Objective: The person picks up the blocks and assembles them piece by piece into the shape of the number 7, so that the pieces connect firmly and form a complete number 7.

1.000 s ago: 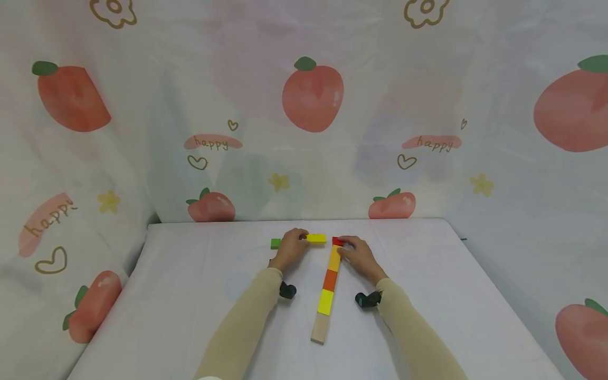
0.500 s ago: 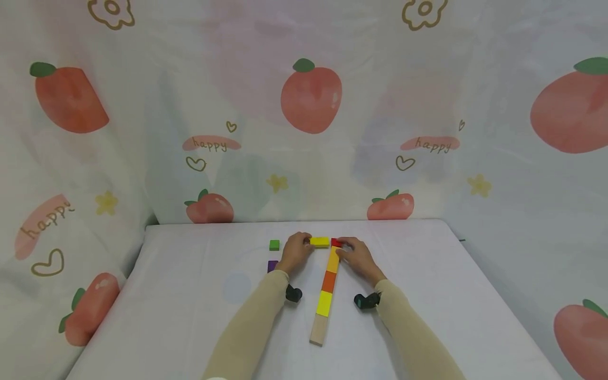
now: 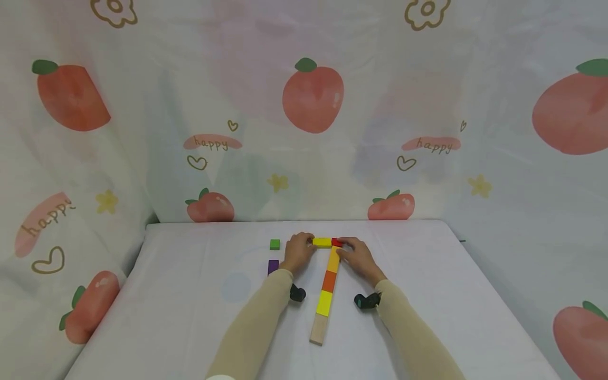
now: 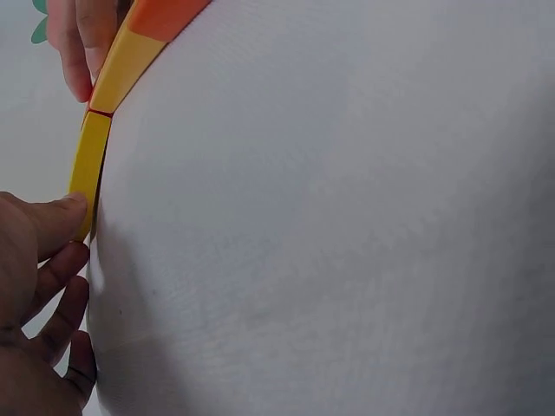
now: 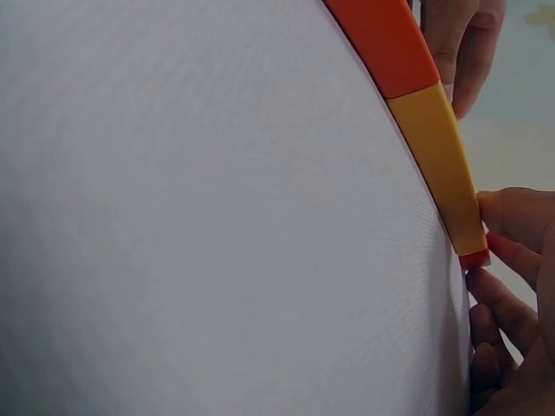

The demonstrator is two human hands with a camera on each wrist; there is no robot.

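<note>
My left hand [image 3: 298,252] pinches the left end of a yellow block [image 3: 322,243] between thumb and fingers. The block lies flat, its right end right at a small red block [image 3: 335,242]. Fingers of my right hand [image 3: 359,258] hold that red block at the far end of a row, the thumb against the neighbouring amber block [image 5: 438,169]. Nearer me the row continues with an orange block [image 3: 329,281], a bright yellow block [image 3: 324,303] and a plain wooden block [image 3: 319,330]. In the right wrist view, only a bit of the red block shows between the fingers.
A green block [image 3: 274,244] stands left of my left hand. Closer to me, beside the left wrist, lies a purple block [image 3: 273,266], partly covered by the sleeve. A white cloth covers the table [image 3: 190,306], and a fruit-print curtain [image 3: 256,105] rises behind it.
My left hand has slid the yellow block rightward until its end came up to the red block. The green and purple blocks have come into fuller view. My right hand has stayed in place.
</note>
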